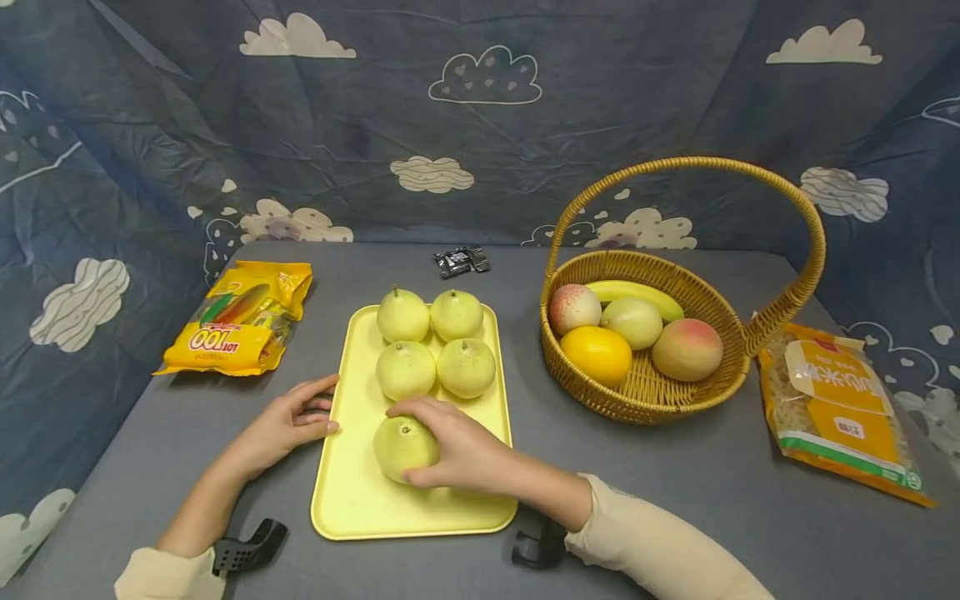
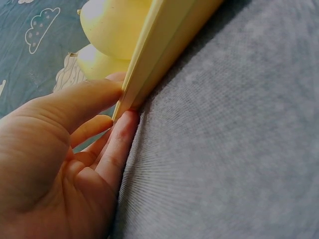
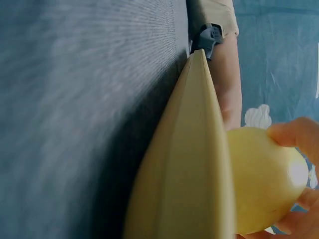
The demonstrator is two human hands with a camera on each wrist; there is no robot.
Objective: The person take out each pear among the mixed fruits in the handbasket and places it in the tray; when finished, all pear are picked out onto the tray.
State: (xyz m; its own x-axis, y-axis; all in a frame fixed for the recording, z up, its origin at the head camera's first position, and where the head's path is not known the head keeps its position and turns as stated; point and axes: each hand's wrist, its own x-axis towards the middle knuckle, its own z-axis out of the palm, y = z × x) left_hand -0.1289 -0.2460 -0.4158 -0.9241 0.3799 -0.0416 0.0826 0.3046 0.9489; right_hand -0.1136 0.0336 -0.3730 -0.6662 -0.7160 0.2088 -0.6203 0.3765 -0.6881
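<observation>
A pale yellow tray [image 1: 348, 500] bears several green-yellow pears [image 1: 406, 370] standing in two rows in its far half. Nearer the front, my right hand [image 1: 465, 446] grips another pear [image 1: 407, 450], thumb at its near side and fingers round the far side. In the right wrist view that pear [image 3: 261, 184] shows just beyond the tray's rim [image 3: 199, 149]. My left hand [image 1: 288, 425] holds the tray's left edge. In the left wrist view its thumb [image 2: 84, 99] meets the rim, with a fingertip against the underside.
A wicker basket [image 1: 652, 408] with a tall handle holds fruit, including a banana [image 1: 637, 292] and an orange-yellow fruit [image 1: 597, 356], right of the tray. A yellow packet [image 1: 240, 321] lies at left, a bag of pasta [image 1: 843, 408] at right. Small black packets [image 1: 461, 261] lie behind the tray.
</observation>
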